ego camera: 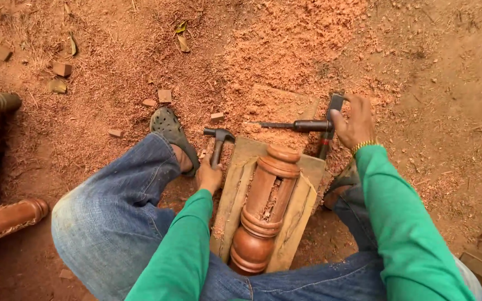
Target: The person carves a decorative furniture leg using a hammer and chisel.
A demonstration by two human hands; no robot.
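My left hand (209, 177) grips the handle of a claw hammer (219, 135), whose dark head points up over the sawdust. My right hand (354, 121) holds a chisel (297, 126) with a dark handle and a thin blade pointing left; a dark metal tool (330, 120) stands just behind the fingers. Between my knees a turned wooden leg (265, 209) with rings and a carved slot lies in a wooden cradle (232, 189). Both arms wear green sleeves.
Red sawdust and shavings (285, 50) cover the ground. Small wood offcuts (164, 96) lie at the upper left. A second turned wooden post (4, 221) lies at the left edge. My left foot in a grey clog (169, 128) rests beside the hammer.
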